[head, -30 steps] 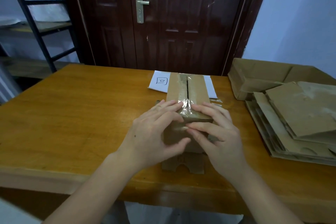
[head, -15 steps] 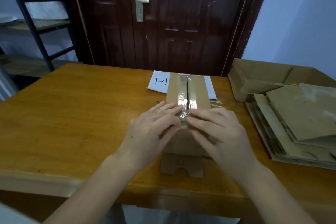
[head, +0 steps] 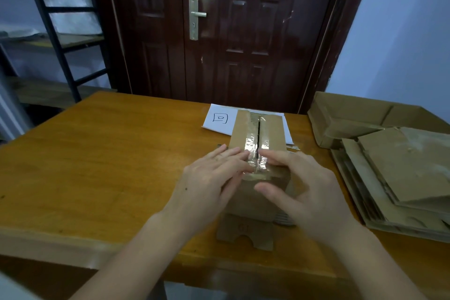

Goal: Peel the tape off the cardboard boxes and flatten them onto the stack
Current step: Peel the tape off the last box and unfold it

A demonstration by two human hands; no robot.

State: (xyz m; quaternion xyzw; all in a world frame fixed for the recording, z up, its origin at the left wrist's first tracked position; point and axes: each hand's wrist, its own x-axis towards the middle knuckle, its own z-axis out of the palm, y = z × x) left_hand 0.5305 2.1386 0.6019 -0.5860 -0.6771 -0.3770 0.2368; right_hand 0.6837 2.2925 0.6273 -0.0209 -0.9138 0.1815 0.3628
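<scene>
- A cardboard box (head: 255, 139) stands on the wooden table (head: 102, 153), near the middle and a little toward the far edge, its long side running away from the person.
- Clear tape (head: 254, 146) runs along the top seam of the box, wrinkled and shiny at the near end, with a dark slit showing down the seam.
- The left hand (head: 214, 182) rests on the near left corner of the box, fingers straight and close together, their tips touching the tape beside the seam.
- The right hand (head: 302, 185) lies on the near right corner, fingers stretched flat toward the seam, the thumb spread apart below them against the near face of the box.
- 1 flap of the box (head: 246, 231) sticks out flat on the table below the hands.
- A white sheet of paper (head: 220, 118) with a drawn square lies under the far end of the box.
- A stack of flattened cardboard (head: 399, 178) lies at the right of the table, well apart from the box, with an open carton (head: 353, 114) behind it.
- A dark door (head: 219, 31) stands behind the table.
</scene>
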